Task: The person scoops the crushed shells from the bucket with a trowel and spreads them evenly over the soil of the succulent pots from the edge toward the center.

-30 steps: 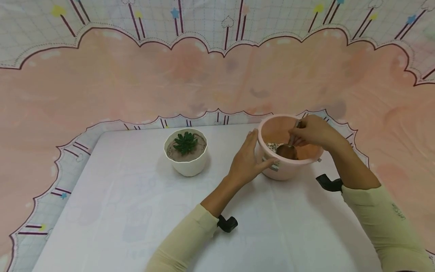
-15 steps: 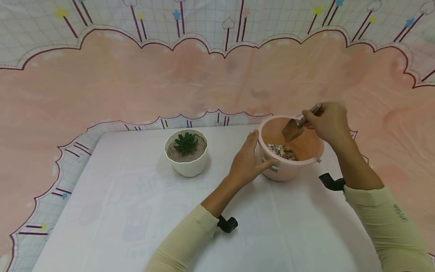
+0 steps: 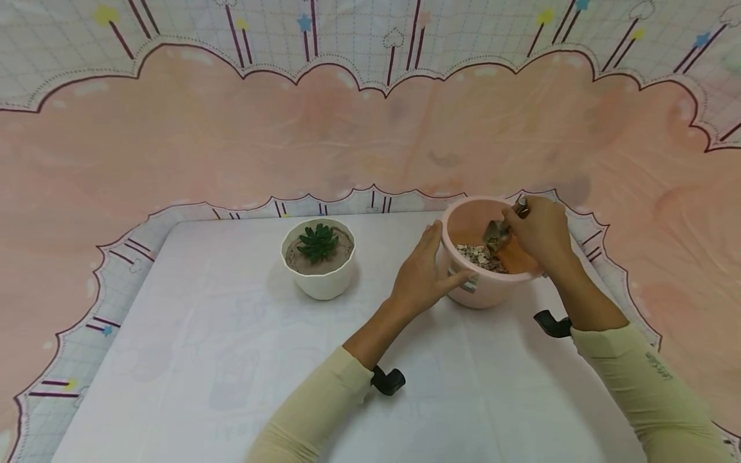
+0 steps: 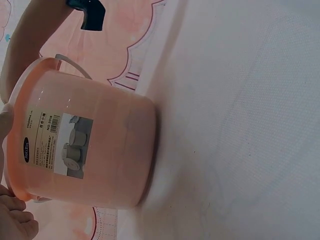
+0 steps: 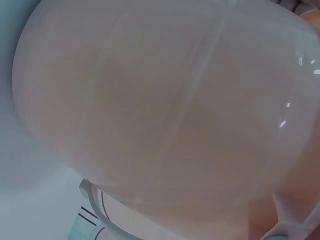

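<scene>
A pink bucket (image 3: pixel 483 292) stands upright at the right of the table's far side, with a pale grainy mix (image 3: pixel 480 257) inside. My left hand (image 3: pixel 421 273) holds the bucket's near left side, thumb on the front and fingers along the side by the rim. My right hand (image 3: pixel 541 231) grips a small metal trowel (image 3: pixel 496 236) by its handle. Its blade is inside the bucket, over or against the grainy mix; contact is unclear. In the left wrist view, a printed label (image 4: pixel 56 142) shows on the bucket wall. The right wrist view is mostly filled by bucket wall (image 5: pixel 175 110).
To the left of the bucket stands a white pot (image 3: pixel 324 286) holding a green succulent (image 3: pixel 317 243) in greyish soil. A white cloth (image 3: pixel 231 360) covers the table. Behind hangs a pink patterned cloth (image 3: pixel 260 141). The bucket's handle (image 4: pixel 75 67) hangs at its side.
The trowel was low in the mix, then rose tilted near the rim, and is now lower inside the bucket again with my right hand. My left hand has stayed on the bucket.
</scene>
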Demonstrator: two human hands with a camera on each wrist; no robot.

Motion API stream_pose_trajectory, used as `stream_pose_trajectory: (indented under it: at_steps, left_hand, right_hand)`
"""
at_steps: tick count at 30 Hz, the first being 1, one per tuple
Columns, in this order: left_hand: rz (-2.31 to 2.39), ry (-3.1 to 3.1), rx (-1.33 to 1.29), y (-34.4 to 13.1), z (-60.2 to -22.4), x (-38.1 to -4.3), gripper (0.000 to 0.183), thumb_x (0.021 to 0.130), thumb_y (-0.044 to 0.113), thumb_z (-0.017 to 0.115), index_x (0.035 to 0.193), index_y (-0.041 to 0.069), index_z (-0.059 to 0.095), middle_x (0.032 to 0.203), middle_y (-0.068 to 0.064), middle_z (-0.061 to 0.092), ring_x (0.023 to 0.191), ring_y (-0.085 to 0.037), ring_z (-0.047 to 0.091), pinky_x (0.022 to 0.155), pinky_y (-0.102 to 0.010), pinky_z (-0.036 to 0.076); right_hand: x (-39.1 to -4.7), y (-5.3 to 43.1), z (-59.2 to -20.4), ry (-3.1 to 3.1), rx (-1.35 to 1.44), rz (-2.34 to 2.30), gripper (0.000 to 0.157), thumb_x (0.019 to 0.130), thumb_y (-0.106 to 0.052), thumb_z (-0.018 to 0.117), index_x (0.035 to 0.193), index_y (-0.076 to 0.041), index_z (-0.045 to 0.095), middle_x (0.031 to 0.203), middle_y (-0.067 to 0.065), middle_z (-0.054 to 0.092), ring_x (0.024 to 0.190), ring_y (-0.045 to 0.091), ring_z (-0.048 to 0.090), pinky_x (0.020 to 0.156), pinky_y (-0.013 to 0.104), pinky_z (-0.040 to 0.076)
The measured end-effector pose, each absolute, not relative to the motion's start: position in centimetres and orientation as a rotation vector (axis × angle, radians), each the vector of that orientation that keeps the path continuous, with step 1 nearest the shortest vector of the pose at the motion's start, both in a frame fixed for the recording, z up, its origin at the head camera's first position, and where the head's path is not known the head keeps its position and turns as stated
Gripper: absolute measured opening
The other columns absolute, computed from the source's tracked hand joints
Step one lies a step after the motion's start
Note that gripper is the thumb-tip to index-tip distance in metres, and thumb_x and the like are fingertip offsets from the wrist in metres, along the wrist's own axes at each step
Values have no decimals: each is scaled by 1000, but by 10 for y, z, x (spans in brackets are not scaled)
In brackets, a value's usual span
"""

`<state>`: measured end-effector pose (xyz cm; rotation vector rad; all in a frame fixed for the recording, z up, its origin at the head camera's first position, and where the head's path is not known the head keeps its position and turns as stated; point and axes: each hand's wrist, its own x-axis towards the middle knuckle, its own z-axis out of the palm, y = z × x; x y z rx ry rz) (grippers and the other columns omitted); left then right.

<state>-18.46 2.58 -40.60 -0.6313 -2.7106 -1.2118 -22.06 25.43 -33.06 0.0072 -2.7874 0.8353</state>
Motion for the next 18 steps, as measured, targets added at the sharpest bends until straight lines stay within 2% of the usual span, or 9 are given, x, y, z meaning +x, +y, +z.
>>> stream_pose_trajectory:
  at_steps: [10, 14, 18]
  left_hand:
    - [-1203, -2723, -632, 23, -404, -186, 112, 90, 54, 82, 169, 7, 17, 173, -8, 21, 158, -23, 21, 123, -42, 29]
    - [-1191, -2716, -645, 22, -403, -187, 112, 89, 53, 82, 168, 6, 19, 173, -9, 22, 158, -24, 21, 122, -42, 30]
    - [-1172, -2720, -639, 20, -402, -188, 112, 89, 55, 82, 168, 6, 20, 172, -9, 23, 158, -24, 23, 121, -43, 33]
  right_hand:
    - [-225, 249, -344, -2808, 48, 825, 32, 108, -25, 62, 93, 3, 67, 69, 13, 64, 53, 23, 52, 46, 35, 39]
    - [-226, 247, -343, -2801, 34, 834, 32, 108, -24, 62, 95, 4, 71, 77, 20, 70, 57, 28, 59, 47, 35, 42]
    - [-230, 246, -341, -2802, 17, 860, 33, 108, -25, 61, 97, 5, 72, 91, 26, 73, 68, 35, 66, 50, 34, 45]
